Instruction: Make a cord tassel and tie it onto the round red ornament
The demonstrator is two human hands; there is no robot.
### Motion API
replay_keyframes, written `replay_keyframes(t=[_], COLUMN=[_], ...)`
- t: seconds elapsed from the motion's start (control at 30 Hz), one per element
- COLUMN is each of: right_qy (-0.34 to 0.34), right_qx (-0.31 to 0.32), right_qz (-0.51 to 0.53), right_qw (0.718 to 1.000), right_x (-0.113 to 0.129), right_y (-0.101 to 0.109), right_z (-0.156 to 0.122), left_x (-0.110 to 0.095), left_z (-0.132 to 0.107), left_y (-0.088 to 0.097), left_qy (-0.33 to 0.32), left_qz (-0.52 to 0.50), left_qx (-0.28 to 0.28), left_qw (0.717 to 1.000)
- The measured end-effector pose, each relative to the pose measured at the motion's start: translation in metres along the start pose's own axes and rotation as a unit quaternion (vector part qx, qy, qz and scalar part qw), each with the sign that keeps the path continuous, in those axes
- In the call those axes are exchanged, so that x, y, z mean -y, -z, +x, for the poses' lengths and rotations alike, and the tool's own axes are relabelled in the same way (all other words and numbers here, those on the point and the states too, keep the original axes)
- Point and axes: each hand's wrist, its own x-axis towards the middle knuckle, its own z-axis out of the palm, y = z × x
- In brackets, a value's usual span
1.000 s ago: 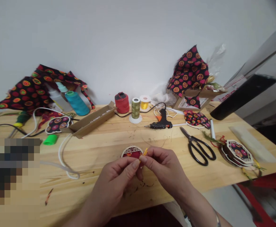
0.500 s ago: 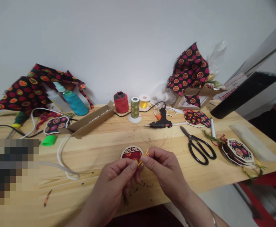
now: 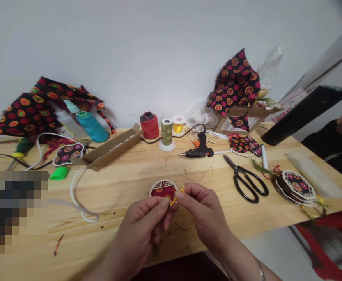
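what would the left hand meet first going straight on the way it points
Probably the yellow cord by the tips of the left hand, then the right hand just beyond; depth is unclear, so it may already touch the cord.

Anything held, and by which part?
The right hand pinches a thin yellow cord between its visible ends; for the left hand, can't tell.

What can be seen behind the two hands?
Behind the left hand and right hand, a round ornament shows its upper part: pale fretwork above red patterned fabric. Its lower part is covered, so I cannot describe it.
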Motion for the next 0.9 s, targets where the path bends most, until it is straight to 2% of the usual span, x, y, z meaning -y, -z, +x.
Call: replay_keyframes(t=[0.2, 0.33, 0.43, 0.5, 0.57, 0.6, 0.63, 0.67, 0.7, 0.73, 0.83, 0.9], right_qy=[0.001, -0.006, -0.009, 0.015, 0.082, 0.123, 0.162, 0.191, 0.166, 0.141, 0.056, -0.014], right_qx=[0.001, -0.017, -0.017, 0.010, 0.020, -0.001, -0.038, -0.106, -0.181, -0.234, -0.339, -0.379], right_qz=[-0.010, -0.007, -0.016, -0.063, -0.173, -0.265, -0.360, -0.469, -0.599, -0.633, -0.676, -0.692], right_qw=[1.000, 1.000, 1.000, 0.998, 0.981, 0.956, 0.918, 0.856, 0.762, 0.724, 0.652, 0.615], right_x=[-0.001, -0.006, -0.010, -0.009, -0.002, 0.003, 0.010, 0.018, 0.027, 0.036, 0.060, 0.070], right_y=[0.001, 0.000, 0.000, 0.005, 0.017, 0.027, 0.039, 0.054, 0.070, 0.087, 0.139, 0.168], right_z=[-0.001, -0.001, -0.002, -0.001, 0.003, 0.006, 0.010, 0.014, 0.018, 0.023, 0.034, 0.041], left_x=[-0.002, -0.001, 0.000, 0.001, 0.003, 0.004, 0.004, 0.005, 0.005, 0.005, 0.003, 0.003], left_z=[-0.001, -0.001, -0.001, -0.001, -0.001, 0.000, 0.000, 0.000, 0.000, -0.001, -0.002, -0.002], left_y=[-0.001, 0.000, 0.000, 0.001, 0.003, 0.004, 0.004, 0.005, 0.005, 0.006, 0.005, 0.006], left_qy=[0.002, -0.036, -0.050, -0.034, -0.020, -0.017, -0.014, -0.010, -0.006, -0.004, 0.000, 0.000], left_qz=[0.022, 0.071, 0.057, 0.046, 0.043, 0.042, 0.038, 0.034, 0.028, 0.023, 0.016, 0.020], left_qx=[0.001, -0.013, -0.015, -0.009, -0.012, -0.015, -0.017, -0.018, -0.021, -0.026, -0.040, -0.048], left_qw=[1.000, 0.997, 0.997, 0.998, 0.999, 0.999, 0.999, 0.999, 0.999, 0.999, 0.999, 0.999])
